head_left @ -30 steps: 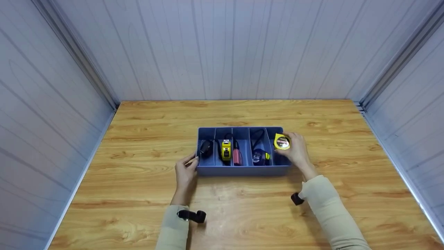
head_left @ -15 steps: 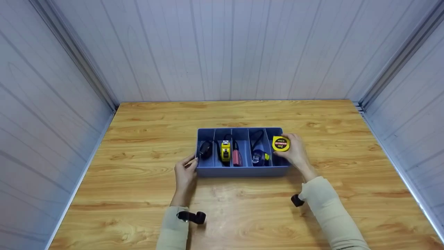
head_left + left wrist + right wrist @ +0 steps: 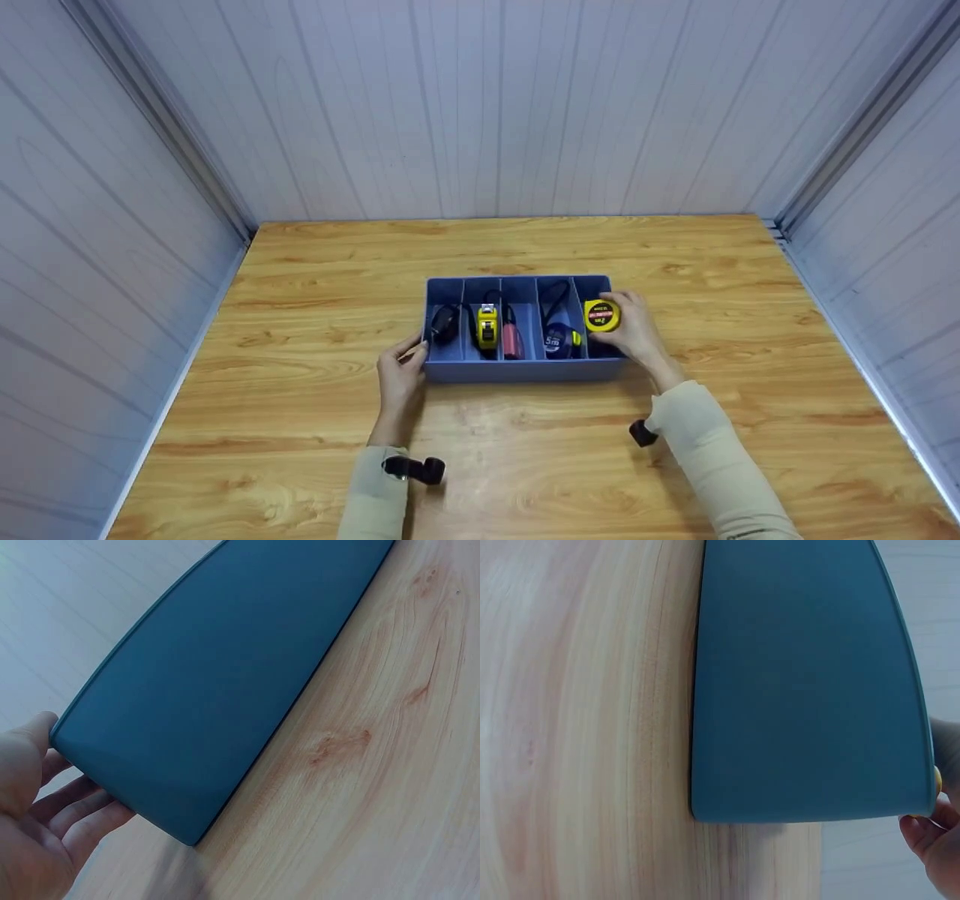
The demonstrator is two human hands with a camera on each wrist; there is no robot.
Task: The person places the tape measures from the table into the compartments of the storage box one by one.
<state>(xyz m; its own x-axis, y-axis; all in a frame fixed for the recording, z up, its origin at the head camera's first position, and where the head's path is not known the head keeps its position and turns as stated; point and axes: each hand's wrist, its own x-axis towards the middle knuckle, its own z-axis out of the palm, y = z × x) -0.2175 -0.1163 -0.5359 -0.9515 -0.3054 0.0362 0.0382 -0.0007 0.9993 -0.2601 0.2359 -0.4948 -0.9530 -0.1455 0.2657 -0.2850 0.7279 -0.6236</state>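
Note:
My right hand [image 3: 632, 324] pinches a yellow tape measure [image 3: 602, 316] with a dark round label over the rightmost compartment of a blue-grey divided box [image 3: 525, 370]. In the right wrist view only a yellow sliver [image 3: 937, 783] of it shows past the rim, beside my fingertips. My left hand [image 3: 400, 370] touches the box's left end; the left wrist view shows fairly straight fingers [image 3: 88, 823] against the outer wall and the thumb at the rim corner. Within the box lie a black item [image 3: 445, 324], a yellow tape measure with a metal clip [image 3: 487, 327], a red item [image 3: 512, 341] and a dark blue 5m tape measure [image 3: 558, 341].
The box stands on a wood-grain table [image 3: 480, 450]. Pale panel walls [image 3: 480, 112] close off the back and both sides. Each wrist carries a small black camera, the left one [image 3: 415, 469] and the right one [image 3: 643, 433].
My right hand has moved the yellow tape measure slightly left and toward me, lower at the rightmost compartment. The left hand and the box stay nearly still.

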